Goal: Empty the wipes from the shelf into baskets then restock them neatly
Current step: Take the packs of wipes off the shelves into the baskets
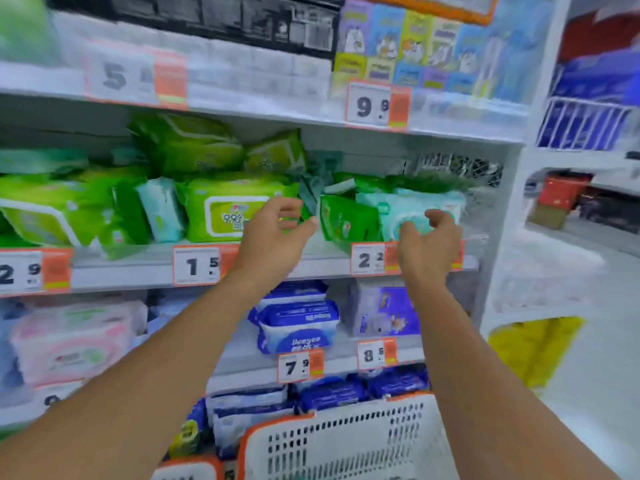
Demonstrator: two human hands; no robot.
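Green and pale teal wipe packs crowd the middle shelf (145, 268), some stacked, some tilted. My left hand (273, 233) is raised in front of a large lime-green pack (221, 206), fingers apart, holding nothing. My right hand (427, 240) is open just before a pale teal pack (412, 209) at the shelf's right end, beside a small dark green pack (346, 220). A white basket with an orange rim (332, 441) sits below, between my forearms.
Price tags line the shelf edges. Blue and pink wipe packs (298, 323) fill the lower shelves, and boxed tissue packs (405, 46) stand on the top shelf. A second basket's corner (187, 469) shows at the bottom. The aisle floor opens to the right.
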